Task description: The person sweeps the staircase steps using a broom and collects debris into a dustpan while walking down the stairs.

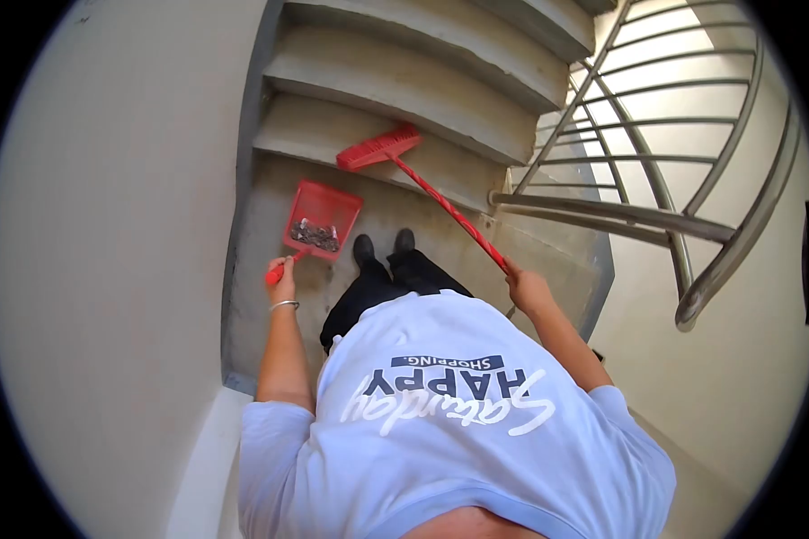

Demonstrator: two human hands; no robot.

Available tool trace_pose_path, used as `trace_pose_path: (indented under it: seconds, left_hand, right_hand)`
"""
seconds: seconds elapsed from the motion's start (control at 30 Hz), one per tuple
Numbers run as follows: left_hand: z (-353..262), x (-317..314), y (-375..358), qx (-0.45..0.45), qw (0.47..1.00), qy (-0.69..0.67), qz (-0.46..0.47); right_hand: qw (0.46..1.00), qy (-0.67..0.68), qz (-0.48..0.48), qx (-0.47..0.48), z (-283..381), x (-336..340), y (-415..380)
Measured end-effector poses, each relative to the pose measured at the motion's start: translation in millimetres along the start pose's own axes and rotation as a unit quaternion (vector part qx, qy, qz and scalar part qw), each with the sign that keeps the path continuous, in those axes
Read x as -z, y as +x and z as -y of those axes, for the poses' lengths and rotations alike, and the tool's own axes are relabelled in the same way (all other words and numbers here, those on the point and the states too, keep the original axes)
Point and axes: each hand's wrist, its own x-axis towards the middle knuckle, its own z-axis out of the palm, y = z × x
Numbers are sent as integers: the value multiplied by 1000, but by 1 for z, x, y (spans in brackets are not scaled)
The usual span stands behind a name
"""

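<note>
your left hand (283, 274) is closed around the handle of the red dustpan (324, 218), which sits left of centre in the frame, holding a dark heap of debris (314, 234). your right hand (524, 286) grips the red broom (427, 186) by its stick, the brush head resting on a concrete step (333, 130) just above the pan. your black shoes (382, 244) stand beside the pan. your pale shirt (449, 422) reads "saturday happy shopping." a metal railing (638, 216) curves across the upper right.
</note>
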Motion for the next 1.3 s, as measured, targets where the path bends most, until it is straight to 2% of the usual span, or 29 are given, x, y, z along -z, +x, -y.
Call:
trace_pose_path:
  seconds: [0.1,0.2,0.23,0.3,0.43,0.5,0.57,0.67,0.8,0.9,0.97,1.03,1.07,1.2,1.23,1.3]
  left_hand:
    - [-8,-19,3,-8,1000,-12,15]
    - [28,-41,23,20,999,-27,32]
    - [25,-30,3,18,999,-17,29]
    - [28,-44,11,47,998,-28,32]
    - [35,-69,14,66,997,-18,24]
    - [10,-48,-23,48,998,-42,2]
    - [-1,-55,-38,57,997,-51,2]
    - [-6,-70,-51,62,996,-68,2]
    - [-4,-88,-69,54,996,-75,-13]
    - [-17,-102,-95,55,995,-79,-1]
    - [-16,-110,-103,73,995,-66,1]
    - [0,-124,-99,14,999,-43,-25]
    - [-1,-128,-101,45,996,-68,-18]
    - [7,-147,-101,20,997,-70,-15]
    - [1,-153,-105,38,997,-61,-21]
    - [3,-162,-108,65,996,-52,-21]
  right_hand:
    - [998,56,-12,-22,-7,-9,-29]
    - [995,75,14,-65,-12,-14,-25]
    - [994,104,-7,-34,-27,-28,-24]
    - [990,137,-29,-25,-35,-48,-12]
    - [982,159,12,-100,-46,-73,-15]
    - [978,179,41,-98,-62,-86,-53]
    - [966,255,-8,-51,-84,-110,-68]
    - [938,343,-35,-31,-118,-115,-91]
    - [962,265,-12,-69,-132,-111,-73]
    - [975,222,11,-15,-145,-139,-44]
    - [957,273,-9,101,-150,-168,-39]
    - [962,259,28,87,-128,-162,-50]
    - [965,243,58,77,-118,-154,-54]
    - [948,290,70,113,-119,-152,-82]
    - [947,294,73,110,-123,-146,-92]
    - [921,342,91,162,-131,-132,-111]
